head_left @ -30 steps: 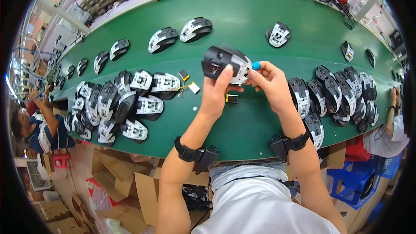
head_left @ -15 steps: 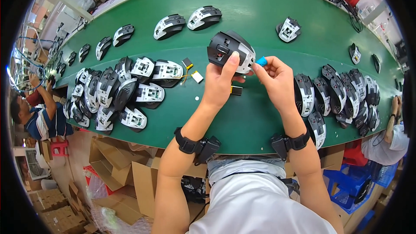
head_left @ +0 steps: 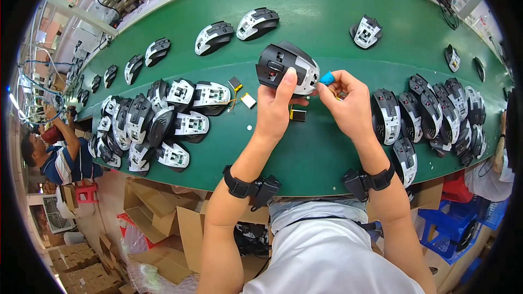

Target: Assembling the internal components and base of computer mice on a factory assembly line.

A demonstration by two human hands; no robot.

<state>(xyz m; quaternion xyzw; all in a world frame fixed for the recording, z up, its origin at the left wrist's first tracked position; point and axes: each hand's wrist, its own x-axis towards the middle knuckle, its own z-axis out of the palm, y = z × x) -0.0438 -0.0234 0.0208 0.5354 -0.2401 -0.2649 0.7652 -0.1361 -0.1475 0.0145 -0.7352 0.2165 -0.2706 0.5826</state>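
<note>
My left hand (head_left: 276,103) grips a black-and-white computer mouse (head_left: 287,68) with an opening in its shell, thumb pressed on its near side. Just right of the mouse, my right hand (head_left: 346,98) is closed in a pinch. A small blue piece (head_left: 327,78), perhaps a finger cover, shows at its index fingertip. A bit of something thin and yellowish shows between those fingers, too small to name. Below the mouse, a small black-and-yellow battery (head_left: 298,115) appears near the table, partly behind my left hand. Another wired battery (head_left: 248,100) lies to the left.
Piled mice (head_left: 139,117) cover the green table (head_left: 321,155) at left, and a second group (head_left: 436,111) stands at right. Several mice sit in a spaced row (head_left: 213,38) farther back. Open cardboard boxes (head_left: 190,234) and a blue plastic crate (head_left: 444,228) are below the near edge.
The mouse has shifted slightly left and tilted in my left hand. My right hand's fingertips are a little farther from its shell. The whole view has shifted slightly.
</note>
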